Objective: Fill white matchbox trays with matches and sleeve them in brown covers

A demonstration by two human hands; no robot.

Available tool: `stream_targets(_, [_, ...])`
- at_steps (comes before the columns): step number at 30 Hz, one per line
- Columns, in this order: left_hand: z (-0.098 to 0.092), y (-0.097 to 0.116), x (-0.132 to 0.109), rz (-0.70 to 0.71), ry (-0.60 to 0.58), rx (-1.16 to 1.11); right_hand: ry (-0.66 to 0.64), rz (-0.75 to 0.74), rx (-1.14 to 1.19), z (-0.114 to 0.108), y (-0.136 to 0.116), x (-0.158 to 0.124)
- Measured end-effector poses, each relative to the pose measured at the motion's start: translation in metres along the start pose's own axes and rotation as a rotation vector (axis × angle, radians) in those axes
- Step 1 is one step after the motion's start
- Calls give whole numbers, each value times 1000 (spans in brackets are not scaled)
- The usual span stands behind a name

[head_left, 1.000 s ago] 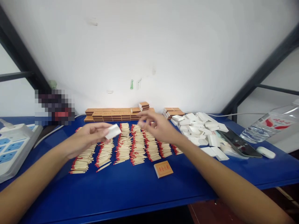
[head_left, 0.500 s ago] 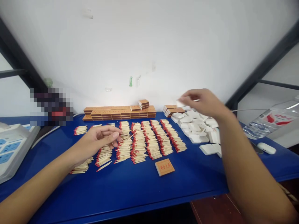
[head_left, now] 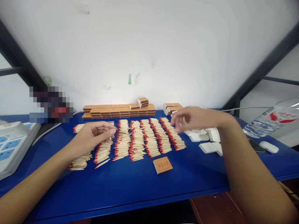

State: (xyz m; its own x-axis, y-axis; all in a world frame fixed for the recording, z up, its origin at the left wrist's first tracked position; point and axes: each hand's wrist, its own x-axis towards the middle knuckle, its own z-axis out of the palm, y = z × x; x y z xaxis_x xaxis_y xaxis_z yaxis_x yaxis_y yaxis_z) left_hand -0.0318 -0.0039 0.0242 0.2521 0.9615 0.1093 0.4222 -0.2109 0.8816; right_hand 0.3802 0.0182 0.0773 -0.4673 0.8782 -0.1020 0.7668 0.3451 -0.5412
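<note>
My left hand (head_left: pixel 99 135) hovers over the left rows of matches (head_left: pixel 102 154), thumb and fingertips brought together. Whether something sits in that pinch I cannot make out. Blurred by motion, my right hand (head_left: pixel 190 119) is above the right end of the rows, its fingers curled, and it partly hides a heap of white matchbox trays (head_left: pixel 196 136). What it may hold is unclear. A single orange matchbox (head_left: pixel 163 165) with red print lies in front of the rows. Red-headed matches (head_left: pixel 171 133) form several slanting rows on the blue table (head_left: pixel 121 189).
Stacked orange matchboxes (head_left: pixel 119 112) line the wall, with a smaller stack (head_left: pixel 171 108) to their right. A power strip (head_left: pixel 14 143) stands at the left. On the right are a clear water bottle (head_left: pixel 272 118), a white earphone case (head_left: pixel 269 147) and a dark phone (head_left: pixel 255 145).
My right hand has come down and slightly left from above the white trays; the white piece at its fingertips no longer shows clearly. My left hand has shifted slightly left.
</note>
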Motion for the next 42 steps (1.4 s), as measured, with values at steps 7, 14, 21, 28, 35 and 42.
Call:
stream_targets(7, [-2, -1, -2, 30, 14, 52, -328, -103, -104, 67, -56, -13])
stream_targets(14, [3, 2, -9, 188, 13, 289, -286, -190, -165, 79, -63, -10])
stream_targets(21, [30, 3, -31, 378, -114, 459, 159, -379, 57, 107, -84, 6])
stream_targets(28, [34, 1, -30, 431, -19, 495, 261, -362, 299, 134, -82, 17])
stream_targets(35, [33, -3, -27, 484, 93, 497, 299, -299, 549, 149, -84, 25])
stream_targets(42, [34, -6, -27, 546, 62, 548, 248, -221, 728, 158, -86, 30])
